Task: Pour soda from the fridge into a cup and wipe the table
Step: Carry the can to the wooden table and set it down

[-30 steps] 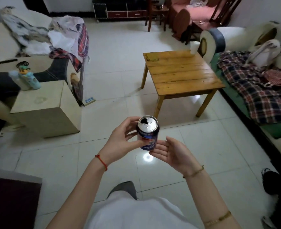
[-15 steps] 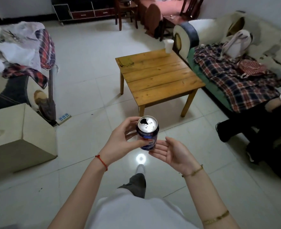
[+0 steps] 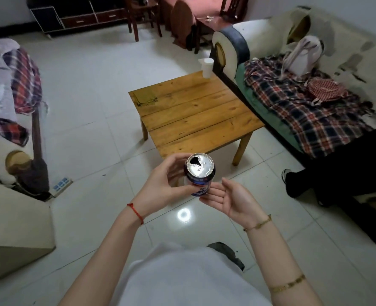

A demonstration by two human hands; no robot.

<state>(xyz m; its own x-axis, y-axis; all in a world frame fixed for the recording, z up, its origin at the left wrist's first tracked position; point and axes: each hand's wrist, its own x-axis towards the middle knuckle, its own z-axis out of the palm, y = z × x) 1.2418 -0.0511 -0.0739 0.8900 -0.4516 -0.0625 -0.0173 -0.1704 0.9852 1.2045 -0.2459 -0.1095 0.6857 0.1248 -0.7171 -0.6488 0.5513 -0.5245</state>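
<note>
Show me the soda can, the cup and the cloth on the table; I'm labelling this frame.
soda can (image 3: 200, 167): head view, on its silver lid.
cup (image 3: 207, 68): head view, on its white side wall.
cloth (image 3: 145, 98): head view, on its folded middle.

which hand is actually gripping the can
The left hand: its thumb and fingers curl round the side of the soda can. The right hand lies palm up and open, its straight fingers just under the can's base.
</note>
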